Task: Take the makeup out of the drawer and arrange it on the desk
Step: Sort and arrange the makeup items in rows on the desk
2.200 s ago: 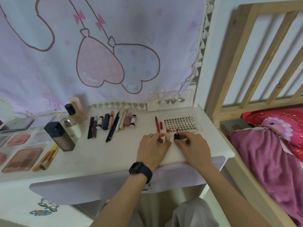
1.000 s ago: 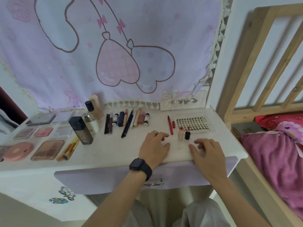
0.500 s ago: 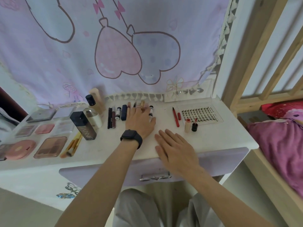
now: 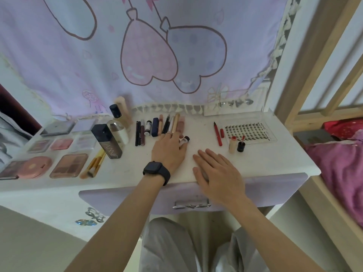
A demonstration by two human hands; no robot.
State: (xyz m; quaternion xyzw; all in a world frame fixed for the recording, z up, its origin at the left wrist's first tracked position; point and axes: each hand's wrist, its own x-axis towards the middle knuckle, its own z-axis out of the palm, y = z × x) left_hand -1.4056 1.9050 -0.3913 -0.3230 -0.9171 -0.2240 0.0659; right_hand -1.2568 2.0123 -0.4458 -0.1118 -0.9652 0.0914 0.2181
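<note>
The left hand [image 4: 169,149] lies palm down at the right end of the row [image 4: 155,127] of pencils and sticks at the back of the desk [image 4: 265,160], its fingers spread over their near ends. A small white tube [image 4: 185,139] with a black cap pokes out from under the fingers on the right side. It lies slantwise, cap towards the back right, while the rest of the row runs straight front to back. I cannot tell whether the fingers pinch the tube or only press on it.

The right hand [image 4: 218,171] rests flat near the front edge, fingers straight, holding nothing, a little to the right of the tube and nearer me.

The left hand is on the tube and much the closer. I'd guess it only needs to swing the capped end leftward to square the tube with its neighbours. The drawer [image 4: 117,199] below looks closed.
</note>
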